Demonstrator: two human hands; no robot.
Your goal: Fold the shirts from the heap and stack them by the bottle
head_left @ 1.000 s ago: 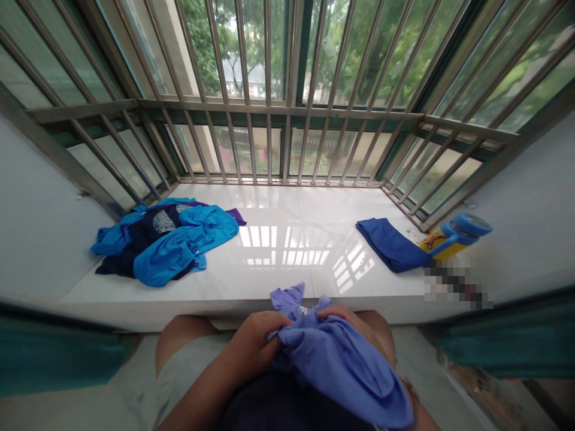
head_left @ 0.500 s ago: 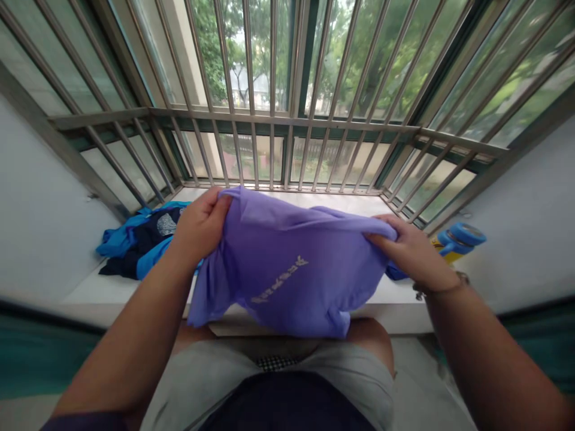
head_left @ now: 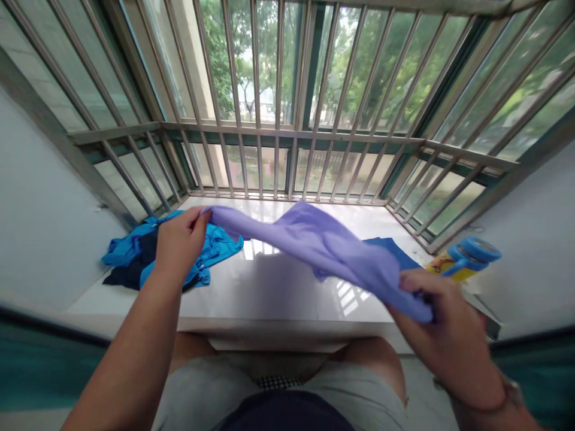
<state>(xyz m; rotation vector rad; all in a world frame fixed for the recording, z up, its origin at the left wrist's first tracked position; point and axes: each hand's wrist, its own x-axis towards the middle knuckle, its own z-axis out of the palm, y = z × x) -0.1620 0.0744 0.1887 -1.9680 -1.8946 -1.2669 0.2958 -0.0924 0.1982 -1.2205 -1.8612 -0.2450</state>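
A lilac T-shirt (head_left: 323,245) is stretched in the air above the white window ledge (head_left: 269,287). My left hand (head_left: 179,239) pinches one end of it, up near the pile of blue clothes (head_left: 135,260). The other end is gripped lower down by my right hand (head_left: 438,317), close to the ledge's front right corner. The shirt sags and twists between the two hands.
A folded dark blue garment (head_left: 386,248) lies on the right of the ledge, partly behind the shirt. A blue and yellow bottle (head_left: 462,257) lies at the far right. Metal window bars (head_left: 287,131) enclose the ledge on three sides. My knees are under the front edge.
The shirt was bunched in my lap, then raised and spread in front of me. Now it is turned flatter over the ledge, my right hand lower and nearer, my left hand further left.
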